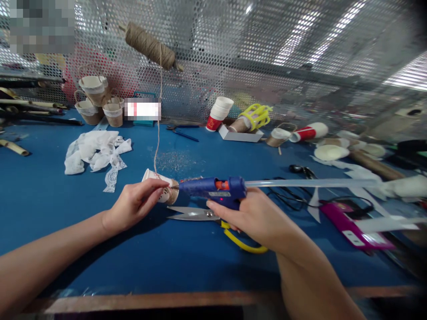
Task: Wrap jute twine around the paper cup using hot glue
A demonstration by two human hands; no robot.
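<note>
My right hand [253,218] is wrapped around the grip of a blue hot glue gun [196,187], its nozzle pointing left. A long clear glue stick [310,183] sticks out of the gun's rear. At the nozzle tip, my left hand [138,202] pinches the twine [157,153], which runs down from a spool; the pinched part is mostly hidden by the fingers. Right behind these fingers a white paper cup [147,175] lies tilted, with brown twine around its base. Scissors [191,214] with yellow handles lie partly under my right hand.
The twine spool [150,46] hangs before a perforated metal screen. Twine-covered cups [113,111] and white lace [95,149] are at left. Behind stand stacked paper cups [219,113] and a white box [240,134]. A purple power strip [356,226] and black cables lie right.
</note>
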